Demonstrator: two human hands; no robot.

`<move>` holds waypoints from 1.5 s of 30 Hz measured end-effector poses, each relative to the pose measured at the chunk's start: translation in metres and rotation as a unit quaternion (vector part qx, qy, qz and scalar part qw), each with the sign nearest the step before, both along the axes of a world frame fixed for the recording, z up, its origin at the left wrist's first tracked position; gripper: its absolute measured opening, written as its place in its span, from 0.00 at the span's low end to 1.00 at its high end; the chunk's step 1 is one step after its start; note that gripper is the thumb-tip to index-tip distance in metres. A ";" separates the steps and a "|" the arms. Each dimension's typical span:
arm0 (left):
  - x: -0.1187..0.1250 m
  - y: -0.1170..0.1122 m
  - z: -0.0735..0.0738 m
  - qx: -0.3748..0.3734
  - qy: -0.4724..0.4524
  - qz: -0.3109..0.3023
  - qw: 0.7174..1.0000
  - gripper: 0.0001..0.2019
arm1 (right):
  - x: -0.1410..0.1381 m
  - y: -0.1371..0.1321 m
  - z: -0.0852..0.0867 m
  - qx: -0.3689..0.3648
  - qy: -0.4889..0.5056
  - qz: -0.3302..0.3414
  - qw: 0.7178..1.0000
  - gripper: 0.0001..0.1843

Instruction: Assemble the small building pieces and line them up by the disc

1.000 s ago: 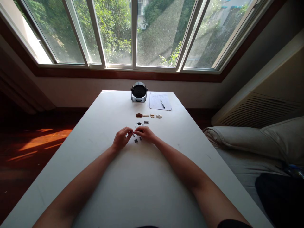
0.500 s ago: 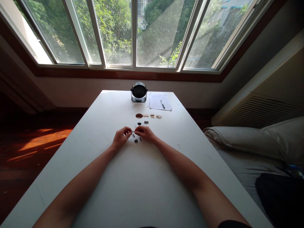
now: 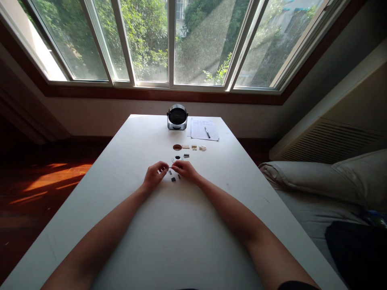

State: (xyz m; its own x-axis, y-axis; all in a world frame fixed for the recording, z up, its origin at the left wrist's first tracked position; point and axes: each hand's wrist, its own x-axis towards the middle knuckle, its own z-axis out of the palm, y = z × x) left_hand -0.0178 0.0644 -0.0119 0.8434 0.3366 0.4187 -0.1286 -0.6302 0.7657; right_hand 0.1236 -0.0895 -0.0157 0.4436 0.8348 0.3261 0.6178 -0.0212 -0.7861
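Note:
My left hand (image 3: pixel 155 175) and my right hand (image 3: pixel 186 170) meet over the middle of the white table (image 3: pixel 145 225), fingertips pinched together on a tiny part too small to name. Just below the fingertips lie small dark pieces (image 3: pixel 173 179) on the table. A small ring-shaped part (image 3: pixel 177 158) sits right behind my hands. Farther back is a row of small parts: a brown disc (image 3: pixel 177 147) and several tan studded pieces (image 3: pixel 194 147).
A small round fan (image 3: pixel 177 117) stands at the table's far edge, next to a sheet of paper (image 3: pixel 204 129) with a pen (image 3: pixel 207 132) on it. Windows run behind. A bed with a pillow (image 3: pixel 320 177) lies to the right.

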 end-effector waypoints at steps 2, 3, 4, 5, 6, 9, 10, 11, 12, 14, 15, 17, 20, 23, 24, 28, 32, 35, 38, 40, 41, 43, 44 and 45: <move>-0.001 -0.001 0.002 0.003 -0.004 -0.003 1.000 0.06 | 0.000 0.000 0.001 -0.001 -0.002 0.003 1.000 0.16; -0.001 -0.002 0.003 0.005 -0.005 -0.004 1.000 0.06 | 0.000 0.000 0.001 -0.001 -0.002 0.005 1.000 0.16; -0.002 -0.002 0.004 0.006 -0.005 -0.004 1.000 0.06 | 0.000 0.000 0.001 -0.001 -0.002 0.007 1.000 0.16; -0.002 -0.002 0.005 0.006 -0.004 -0.004 1.000 0.07 | 0.000 0.000 0.001 0.002 -0.001 0.008 1.000 0.15; -0.002 -0.002 0.005 0.006 -0.003 -0.003 1.000 0.07 | 0.001 0.000 0.001 0.005 0.000 0.007 1.000 0.15; -0.001 0.000 0.002 -0.015 0.009 0.000 1.000 0.09 | 0.001 0.000 0.000 0.010 0.001 0.003 1.000 0.14; 0.000 0.001 0.000 -0.037 0.014 -0.002 0.999 0.10 | 0.001 0.001 -0.001 0.009 0.000 0.002 1.000 0.14; 0.001 0.003 -0.002 -0.067 0.017 -0.006 0.998 0.11 | 0.001 0.001 -0.001 0.006 -0.002 0.001 1.000 0.14; 0.002 0.005 -0.004 -0.100 0.019 -0.011 0.995 0.12 | 0.001 0.001 -0.002 0.004 -0.005 -0.001 1.000 0.14; 0.005 0.008 -0.008 -0.161 0.017 -0.022 0.987 0.14 | 0.000 0.001 -0.002 0.003 -0.011 -0.008 1.000 0.14; 0.005 0.009 -0.010 -0.179 0.014 -0.027 0.983 0.14 | 0.000 0.001 -0.002 0.004 -0.014 -0.011 1.000 0.14; 0.006 0.010 -0.012 -0.191 0.012 -0.034 0.981 0.14 | 0.001 0.001 -0.002 0.003 -0.016 -0.013 1.000 0.14; 0.006 0.010 -0.013 -0.182 0.015 -0.037 0.983 0.13 | 0.001 0.001 0.000 0.001 -0.015 -0.008 1.000 0.14; 0.006 0.009 -0.013 -0.167 0.013 -0.032 0.985 0.12 | 0.000 0.001 0.001 0.003 -0.013 -0.003 1.000 0.14; 0.006 0.009 -0.013 -0.164 0.013 -0.029 0.986 0.12 | 0.000 0.001 0.001 0.003 -0.012 -0.002 1.000 0.13; 0.005 0.008 -0.011 -0.150 0.019 -0.023 0.988 0.13 | -0.001 0.001 0.000 -0.001 -0.009 -0.008 1.000 0.12; 0.004 0.006 -0.009 -0.137 0.022 -0.026 0.990 0.12 | -0.001 0.001 -0.001 0.001 -0.012 -0.011 1.000 0.12; 0.004 0.005 -0.008 -0.118 0.019 -0.021 0.993 0.11 | 0.000 0.001 -0.001 0.002 -0.014 -0.011 1.000 0.13; 0.003 0.004 -0.008 -0.101 0.019 -0.015 0.995 0.11 | 0.000 0.000 -0.001 0.005 -0.016 -0.008 1.000 0.14; 0.002 0.003 -0.007 -0.095 0.018 -0.009 0.995 0.11 | 0.000 0.000 -0.001 0.006 -0.018 -0.006 1.000 0.13; 0.002 0.003 -0.007 -0.092 0.018 -0.007 0.996 0.11 | 0.000 0.000 -0.002 0.007 -0.019 -0.004 1.000 0.13; 0.002 0.002 -0.006 -0.087 0.019 -0.010 0.996 0.11 | 0.000 0.000 -0.003 0.009 -0.018 0.000 1.000 0.11; 0.002 0.002 -0.005 -0.085 0.021 -0.013 0.996 0.11 | 0.000 0.000 -0.003 0.011 -0.018 0.001 1.000 0.11; 0.002 0.002 -0.005 -0.083 0.023 -0.016 0.996 0.11 | 0.000 0.000 -0.004 0.012 -0.018 0.001 1.000 0.10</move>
